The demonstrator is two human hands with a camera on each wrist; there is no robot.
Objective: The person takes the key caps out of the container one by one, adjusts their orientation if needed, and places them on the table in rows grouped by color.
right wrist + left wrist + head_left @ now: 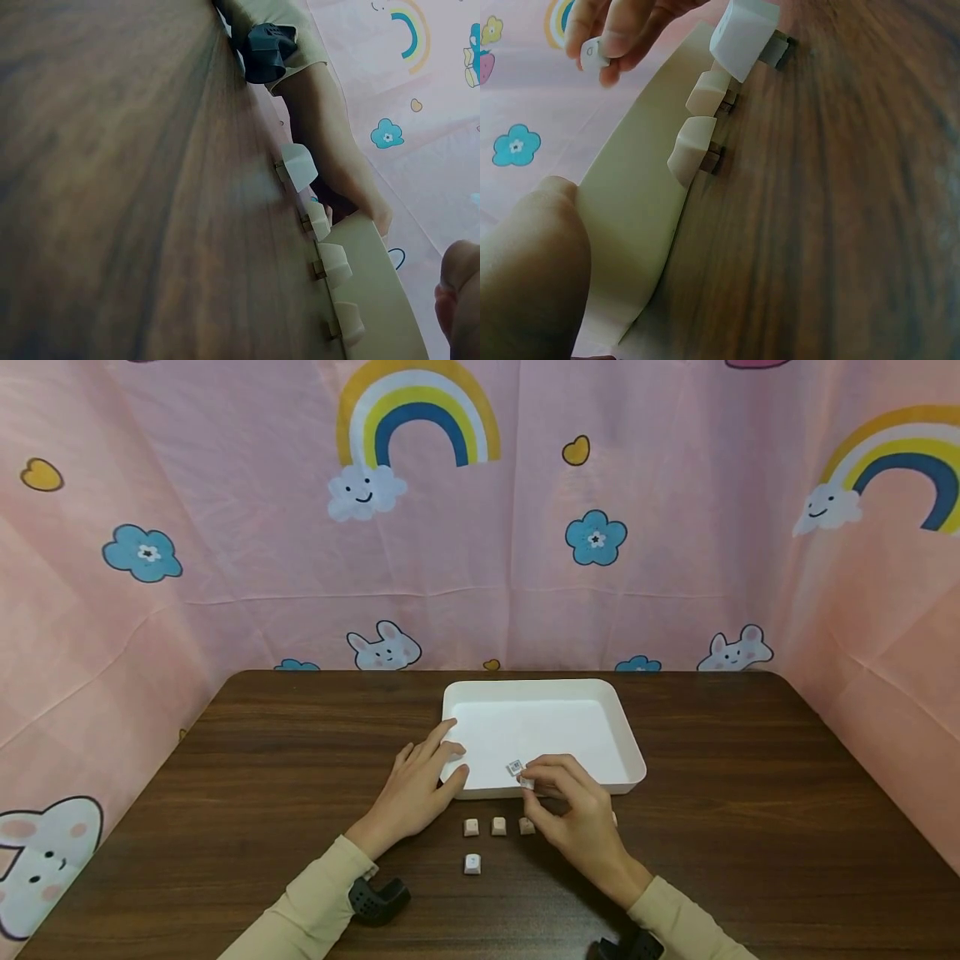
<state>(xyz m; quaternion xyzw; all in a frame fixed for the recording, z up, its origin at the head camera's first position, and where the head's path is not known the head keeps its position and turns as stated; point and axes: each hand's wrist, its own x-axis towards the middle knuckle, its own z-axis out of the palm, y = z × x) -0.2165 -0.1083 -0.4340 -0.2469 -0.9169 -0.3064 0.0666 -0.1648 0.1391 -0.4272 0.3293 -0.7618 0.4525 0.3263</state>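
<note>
My right hand [573, 814] is over the near edge of a white tray [555, 727] and pinches a small white keycap [527, 783] between thumb and fingertips. In the left wrist view a dark mark shows on that keycap [594, 54]. Another piece, a keycap [514, 767] with a square dark pattern facing up, lies inside the tray near the front. My left hand [416, 789] rests at the tray's left side, its fingers spread over the rim. In front of the tray stand a left keycap [471, 827], a middle keycap [498, 827] and a third keycap [527, 826], partly behind my right hand.
Nearer to me stands a single white keycap [472, 864]. One more keycap [615, 818] peeks out beside my right hand, mostly hidden. The standing keycaps sit on dark switches [712, 157]. A dark wooden table [300, 777] bears everything, with a patterned pink curtain [465, 543] behind it.
</note>
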